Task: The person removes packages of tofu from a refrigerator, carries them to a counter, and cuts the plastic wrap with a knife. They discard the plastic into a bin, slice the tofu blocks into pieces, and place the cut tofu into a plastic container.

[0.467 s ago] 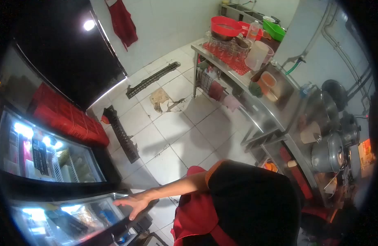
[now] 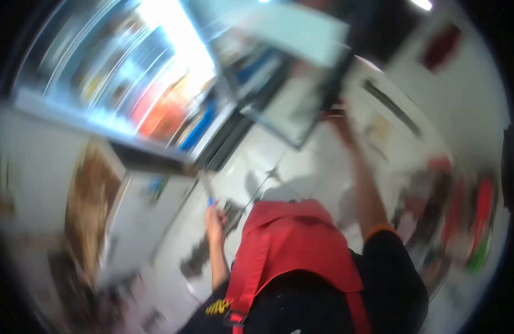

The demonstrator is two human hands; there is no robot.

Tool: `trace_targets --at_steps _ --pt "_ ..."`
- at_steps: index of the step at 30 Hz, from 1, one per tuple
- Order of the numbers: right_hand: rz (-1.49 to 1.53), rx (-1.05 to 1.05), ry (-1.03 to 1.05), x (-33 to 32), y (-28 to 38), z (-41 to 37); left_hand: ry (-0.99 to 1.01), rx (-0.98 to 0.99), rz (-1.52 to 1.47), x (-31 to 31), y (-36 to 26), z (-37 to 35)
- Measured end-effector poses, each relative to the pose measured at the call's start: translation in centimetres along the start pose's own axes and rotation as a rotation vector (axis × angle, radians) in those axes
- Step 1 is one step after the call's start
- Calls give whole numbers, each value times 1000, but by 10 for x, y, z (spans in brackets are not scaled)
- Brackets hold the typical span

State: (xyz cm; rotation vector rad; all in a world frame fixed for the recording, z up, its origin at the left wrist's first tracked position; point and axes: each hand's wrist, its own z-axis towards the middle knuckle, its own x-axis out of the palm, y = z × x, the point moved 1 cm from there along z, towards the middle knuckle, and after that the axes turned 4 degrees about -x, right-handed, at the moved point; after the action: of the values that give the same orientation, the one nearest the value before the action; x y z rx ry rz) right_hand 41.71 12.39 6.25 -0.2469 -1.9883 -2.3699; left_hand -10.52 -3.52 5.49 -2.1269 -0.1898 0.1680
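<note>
My left hand [image 2: 214,217] is closed around a slim, pale tool with a blue part [image 2: 211,200]; blur hides its exact kind. It is low, in front of the lit fridge's lower edge. On the right, my right hand [image 2: 337,111] grips the edge of the fridge's glass door [image 2: 295,119], which stands swung out. Inside the bright fridge [image 2: 51,106] are shelves with blurred goods, among them an orange-red item [image 2: 162,111] and a blue one [image 2: 200,131].
A white cabinet with a brown, worn-looking side [image 2: 90,206] stands at left. Dark floor grates [image 2: 393,108] lie on the white tiles [image 2: 257,172]. Blurred red and green items [image 2: 480,222] are at right. A red cloth [image 2: 442,47] hangs on the far wall.
The view has swung to the fridge. Its glass door, shut before with a hand reaching toward it, now stands open in my right hand. My left hand and its tool have come into view.
</note>
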Motion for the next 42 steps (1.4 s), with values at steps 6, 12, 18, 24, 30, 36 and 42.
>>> trace_targets --at_steps 6,12,18,24,30,36,42 --pt "-609 -19 -419 34 58 34 10 17 -155 -32 20 18" --pt "-539 49 -660 6 -35 54 -163 -169 -284 -52 68 10" --pt "-346 848 -163 82 -211 9 -306 -290 -384 -32 84 12" --pt "-762 180 609 344 -301 150 -424 -347 -711 39 101 65" --pt "-1176 -655 969 477 -428 284 -440 -553 -817 118 138 112" --pt "-1301 -979 1230 498 -451 312 -482 -619 -826 143 171 125" --pt "-752 8 986 502 -410 301 -561 -658 -896 135 183 144"
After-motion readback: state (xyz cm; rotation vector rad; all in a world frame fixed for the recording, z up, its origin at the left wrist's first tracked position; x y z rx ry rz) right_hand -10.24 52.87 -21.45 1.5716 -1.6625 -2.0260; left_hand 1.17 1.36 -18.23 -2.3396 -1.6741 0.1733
